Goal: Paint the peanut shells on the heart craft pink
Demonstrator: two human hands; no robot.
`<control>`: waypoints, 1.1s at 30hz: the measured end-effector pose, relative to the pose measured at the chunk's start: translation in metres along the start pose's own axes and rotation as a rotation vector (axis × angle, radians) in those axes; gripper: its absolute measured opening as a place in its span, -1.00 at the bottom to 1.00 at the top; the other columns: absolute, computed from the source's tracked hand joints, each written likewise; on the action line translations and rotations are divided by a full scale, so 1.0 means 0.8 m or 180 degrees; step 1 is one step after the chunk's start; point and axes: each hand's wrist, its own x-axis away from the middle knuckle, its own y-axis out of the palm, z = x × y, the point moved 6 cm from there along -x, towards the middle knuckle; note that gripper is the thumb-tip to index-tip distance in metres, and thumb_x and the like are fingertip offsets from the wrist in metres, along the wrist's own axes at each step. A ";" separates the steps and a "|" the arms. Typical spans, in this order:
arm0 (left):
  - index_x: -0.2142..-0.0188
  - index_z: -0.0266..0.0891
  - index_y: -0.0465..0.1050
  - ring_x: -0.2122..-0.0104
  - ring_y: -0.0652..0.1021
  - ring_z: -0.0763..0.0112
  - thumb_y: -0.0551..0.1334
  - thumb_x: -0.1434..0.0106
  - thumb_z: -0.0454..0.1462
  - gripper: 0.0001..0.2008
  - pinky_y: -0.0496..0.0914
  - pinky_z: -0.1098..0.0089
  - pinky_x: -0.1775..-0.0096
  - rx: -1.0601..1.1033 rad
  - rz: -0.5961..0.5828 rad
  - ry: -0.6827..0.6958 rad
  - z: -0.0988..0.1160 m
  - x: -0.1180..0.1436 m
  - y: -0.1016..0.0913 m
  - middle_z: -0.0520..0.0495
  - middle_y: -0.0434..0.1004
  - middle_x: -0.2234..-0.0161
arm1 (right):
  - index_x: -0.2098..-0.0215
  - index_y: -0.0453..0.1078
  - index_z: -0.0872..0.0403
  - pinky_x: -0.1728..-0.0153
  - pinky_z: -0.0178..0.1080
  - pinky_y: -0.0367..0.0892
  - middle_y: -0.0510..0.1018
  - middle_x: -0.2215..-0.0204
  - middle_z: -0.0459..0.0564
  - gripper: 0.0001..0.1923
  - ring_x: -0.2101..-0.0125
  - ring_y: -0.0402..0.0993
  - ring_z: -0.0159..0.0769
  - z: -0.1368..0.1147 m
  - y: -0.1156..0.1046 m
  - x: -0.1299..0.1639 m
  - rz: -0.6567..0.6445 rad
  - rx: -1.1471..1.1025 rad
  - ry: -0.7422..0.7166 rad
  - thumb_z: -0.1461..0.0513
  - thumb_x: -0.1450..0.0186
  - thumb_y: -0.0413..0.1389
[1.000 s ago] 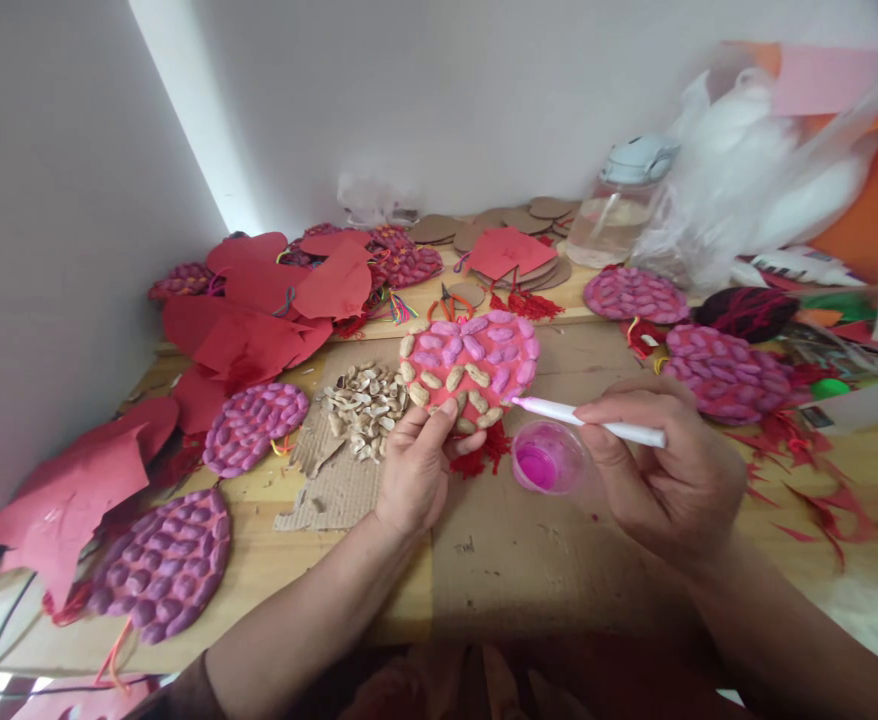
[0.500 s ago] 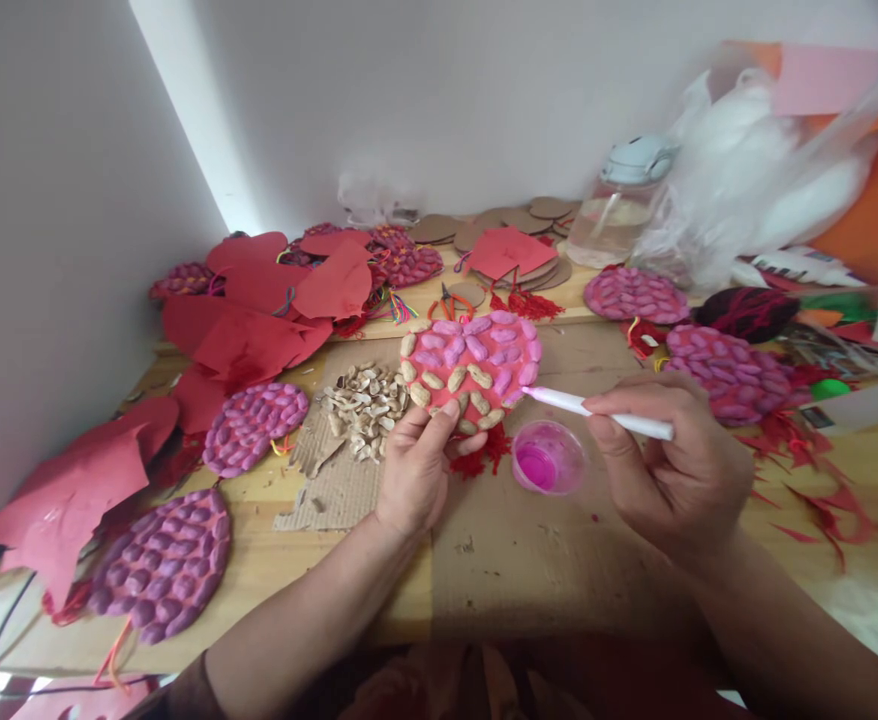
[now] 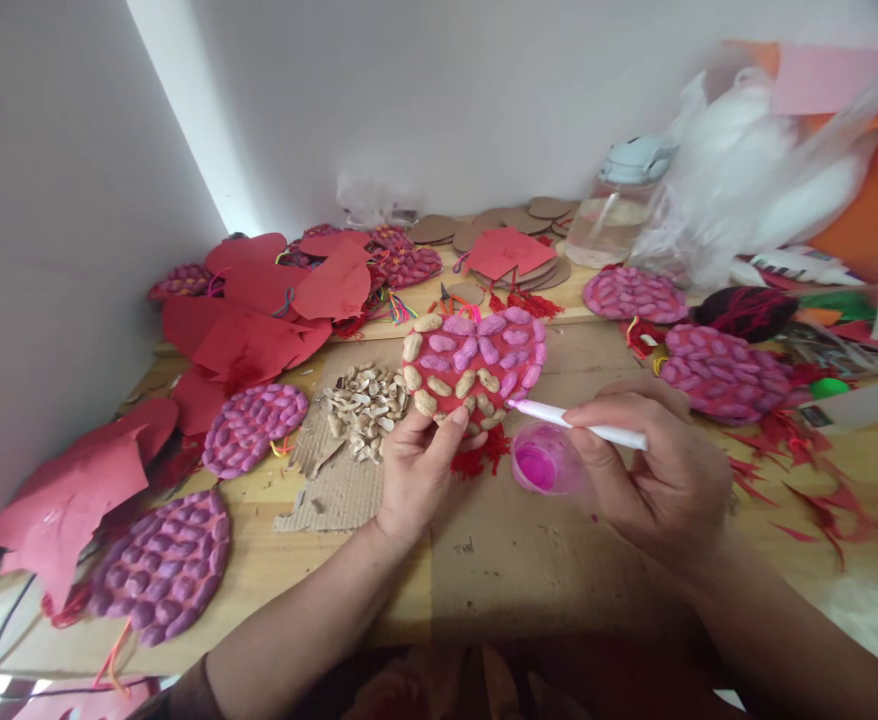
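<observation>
My left hand grips the lower edge of a red heart-shaped plaque covered with peanut shells, thumb on its front. Shells across its top and right side are painted pink-purple; those at the left and bottom are bare tan. A white paintbrush with a pink tip is pinched in my right hand. Its tip meets the plaque's lower right edge, by a shell there. Just below stands a clear plastic cup of magenta paint, partly behind my right hand. A red tassel hangs under the plaque.
A pile of broken peanut shells lies on cardboard left of the plaque. Finished purple plaques and red paper pieces spread along the left. Behind are orange-handled pliers, a lidded jar and plastic bags.
My right hand and the paintbrush have moved left and slightly down along the plaque's lower right edge. The plaque has shifted slightly right in my left hand.
</observation>
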 end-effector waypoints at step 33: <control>0.27 -0.14 0.73 0.30 0.68 0.37 0.57 -0.17 -0.07 -0.75 0.67 0.35 0.21 -0.0217 0.0019 0.0188 0.004 0.001 0.002 -0.03 0.72 0.25 | 0.17 0.46 -0.04 0.18 -0.06 0.32 0.64 0.37 -0.11 -0.93 0.28 0.57 -0.20 -0.017 0.002 -0.011 -0.0146 0.0293 -0.0226 0.28 -0.41 0.21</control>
